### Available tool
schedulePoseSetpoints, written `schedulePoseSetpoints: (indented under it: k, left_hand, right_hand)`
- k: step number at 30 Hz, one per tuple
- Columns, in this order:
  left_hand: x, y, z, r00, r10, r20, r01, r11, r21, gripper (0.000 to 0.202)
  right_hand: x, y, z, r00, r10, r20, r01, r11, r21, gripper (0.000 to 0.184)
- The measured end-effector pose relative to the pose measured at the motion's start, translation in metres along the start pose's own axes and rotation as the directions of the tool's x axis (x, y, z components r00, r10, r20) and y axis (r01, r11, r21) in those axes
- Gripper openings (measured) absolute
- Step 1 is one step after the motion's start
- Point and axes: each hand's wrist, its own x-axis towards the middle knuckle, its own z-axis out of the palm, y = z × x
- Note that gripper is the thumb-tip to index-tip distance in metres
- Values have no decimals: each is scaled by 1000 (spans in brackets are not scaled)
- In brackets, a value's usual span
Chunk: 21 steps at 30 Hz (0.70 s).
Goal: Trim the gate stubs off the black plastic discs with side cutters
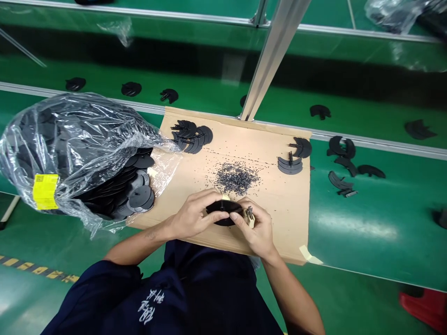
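Between both hands is a round, thin black plastic disc (223, 207), held over the cardboard near its front edge. My left hand (193, 215) pinches its left side, thumb on top. My right hand (257, 229) grips its right side with the thumb, and also keeps a small tool with a pale yellow, tape-like handle (250, 219) against the palm; its kind is unclear. Something pale yellow covers a fingertip behind the disc. Just beyond lies a heap of small black scraps (237, 177) on the cardboard sheet (279, 204).
A clear plastic bag (87, 125) full of black discs lies open at the left, with a yellow label (45, 191). Curved black pieces (192, 137) sit on the cardboard's back left, others (290, 165) at its back right. A metal post (270, 60) rises behind.
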Motion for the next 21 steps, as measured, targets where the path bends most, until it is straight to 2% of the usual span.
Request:
schedulePoseSetpoints:
  k: [5,11,16,21]
  left_hand:
    - [-2,1,2,1000,-8,6,8,998,-61,28]
    - [-3,3,3,998,-55,-11,55,997,-62,22]
    - [0,2,1,978,-210,-12,205,964,-168,21]
    - [1,-4,0,922,-371,110,386,853,-353,31]
  right_hand:
    - [1,0,0,999,-34,-11,35,999,20,22]
    - [1,-2,1,999,30,-23,-30,999,26,29]
    - [0,-5,1,994,107,33,-108,994,32,40]
    - [3,-8,2,987,158,-6,-158,987,22,44]
